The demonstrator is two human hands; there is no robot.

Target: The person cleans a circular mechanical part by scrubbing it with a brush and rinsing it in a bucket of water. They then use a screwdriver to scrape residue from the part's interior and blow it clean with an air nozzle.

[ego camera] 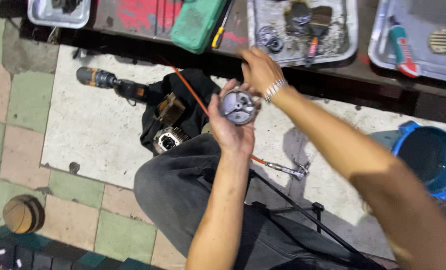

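My left hand (228, 131) grips a round grey metal engine part (238, 106), its face turned up toward me. My right hand (258, 70) reaches in from the right and touches the part's top edge with its fingertips; a metal bracelet sits on that wrist. Both hands hover over my knee in dark trousers (183, 185). An orange hose with a metal air nozzle (290, 171) passes under my left hand and lies on the floor.
On a black cloth (183, 95) lie finned engine parts (169, 140) and a power drill (110, 82). A dirty metal tray (350, 30), a green case (197, 22) and a screwdriver (219, 35) sit on the red ledge. A blue bucket (428, 155) stands right.
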